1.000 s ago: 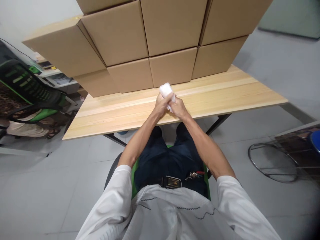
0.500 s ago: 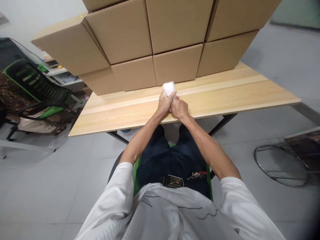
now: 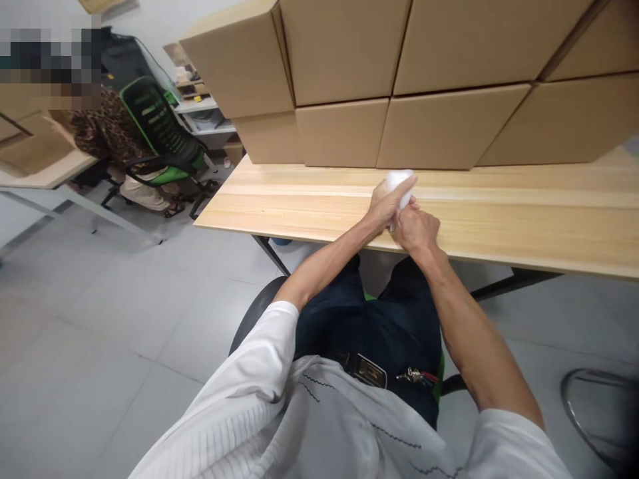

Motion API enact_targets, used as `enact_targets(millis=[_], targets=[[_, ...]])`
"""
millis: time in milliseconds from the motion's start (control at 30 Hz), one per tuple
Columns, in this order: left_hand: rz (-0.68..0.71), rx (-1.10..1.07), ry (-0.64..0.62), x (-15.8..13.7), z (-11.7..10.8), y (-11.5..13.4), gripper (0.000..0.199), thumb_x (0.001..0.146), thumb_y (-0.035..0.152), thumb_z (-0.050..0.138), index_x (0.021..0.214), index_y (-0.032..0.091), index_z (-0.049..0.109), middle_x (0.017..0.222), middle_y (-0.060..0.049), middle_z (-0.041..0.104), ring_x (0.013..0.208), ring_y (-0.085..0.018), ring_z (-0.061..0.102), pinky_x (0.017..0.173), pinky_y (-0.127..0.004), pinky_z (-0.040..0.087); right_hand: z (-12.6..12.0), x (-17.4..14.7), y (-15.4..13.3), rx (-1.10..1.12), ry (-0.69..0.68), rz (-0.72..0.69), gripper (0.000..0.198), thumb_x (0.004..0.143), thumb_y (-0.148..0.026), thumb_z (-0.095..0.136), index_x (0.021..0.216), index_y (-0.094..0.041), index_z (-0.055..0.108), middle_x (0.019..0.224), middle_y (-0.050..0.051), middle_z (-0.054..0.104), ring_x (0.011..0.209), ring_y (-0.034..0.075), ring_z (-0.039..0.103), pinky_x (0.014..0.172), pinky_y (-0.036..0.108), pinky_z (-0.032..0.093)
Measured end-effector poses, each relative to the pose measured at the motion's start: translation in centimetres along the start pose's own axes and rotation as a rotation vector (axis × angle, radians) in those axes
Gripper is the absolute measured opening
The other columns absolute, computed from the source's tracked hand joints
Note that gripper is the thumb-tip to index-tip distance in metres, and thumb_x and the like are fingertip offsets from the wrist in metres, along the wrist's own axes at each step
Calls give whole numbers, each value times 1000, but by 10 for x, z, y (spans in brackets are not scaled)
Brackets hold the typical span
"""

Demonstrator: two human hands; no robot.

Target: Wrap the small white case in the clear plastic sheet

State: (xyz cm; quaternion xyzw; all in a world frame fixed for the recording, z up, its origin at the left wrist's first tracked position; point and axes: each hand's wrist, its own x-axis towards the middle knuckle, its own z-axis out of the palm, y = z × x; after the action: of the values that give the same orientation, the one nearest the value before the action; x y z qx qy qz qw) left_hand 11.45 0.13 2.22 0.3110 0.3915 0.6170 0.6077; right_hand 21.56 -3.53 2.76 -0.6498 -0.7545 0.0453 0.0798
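Clasping a white bundle [image 3: 399, 179] — both hands [image 3: 383, 205] [image 3: 418, 229] curled tight.

Boxes [image 3: 341, 133] stacked at the table's [image 3: 299, 199] back, bundle [image 3: 398, 177] before them in left hand [image 3: 382, 204] and right hand [image 3: 418, 229], and there's the chair [image 3: 160, 126], well off left!

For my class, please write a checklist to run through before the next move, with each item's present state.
1. Left hand around the white bundle: ok.
2. Right hand closed at the bundle's near end: ok.
3. Bundle's full shape visible: not ok, the hands cover part.
4. What the bundle is made of: cannot tell.
5. Hands apart from the cardboard boxes: ok, wooden tabletop shows between.
6. Keys off the tabletop: ok, at the waist.
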Motion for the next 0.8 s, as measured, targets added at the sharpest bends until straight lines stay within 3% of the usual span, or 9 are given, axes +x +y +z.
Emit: enact_targets(millis=[133, 333, 567, 667, 800], targets=[[-53, -71, 73, 1, 2, 9, 48, 96, 50, 118, 101, 26, 77, 80, -1, 78, 81, -23, 85, 92, -36, 68, -3, -6, -1, -84, -53, -72, 71, 136, -47, 34, 162, 0, 81, 132, 42, 91, 131, 52, 93, 107, 56, 66], [-74, -153, 160, 7, -3, 18, 62, 92, 60, 120, 102, 25, 70, 89, -3, 81, 86, -23, 88, 89, -34, 69, 0, -9, 1, -179, -37, -120, 66, 134, -44, 36, 161, -6, 83, 123, 37, 94, 118, 49, 95, 92, 49, 63], [-58, -268, 175, 21, -13, 19, 34, 107, 28, 102, 102, 25, 68, 78, 3, 74, 73, -16, 81, 87, -30, 68, -3, -12, 2, -192, -66, -153, 65, 137, -47, 38, 164, -7, 82, 129, 36, 94, 127, 50, 95, 96, 49, 61], [-55, -277, 203, 30, -18, 19, 29, 111, 32, 97, 102, 25, 70, 76, 4, 73, 64, -13, 74, 81, -28, 66, -8, -16, -1, -188, -89, -138, 63, 138, -48, 40, 165, -9, 81, 134, 35, 94, 132, 49, 94, 101, 48, 62], [-53, -309, 261, 43, -27, 22, 32, 124, 44, 85, 103, 24, 73, 75, 5, 68, 66, -13, 72, 86, -30, 67, -12, -19, -4, -130, -86, -131, 60, 139, -48, 45, 161, -8, 82, 136, 36, 94, 136, 48, 93, 107, 47, 62]])
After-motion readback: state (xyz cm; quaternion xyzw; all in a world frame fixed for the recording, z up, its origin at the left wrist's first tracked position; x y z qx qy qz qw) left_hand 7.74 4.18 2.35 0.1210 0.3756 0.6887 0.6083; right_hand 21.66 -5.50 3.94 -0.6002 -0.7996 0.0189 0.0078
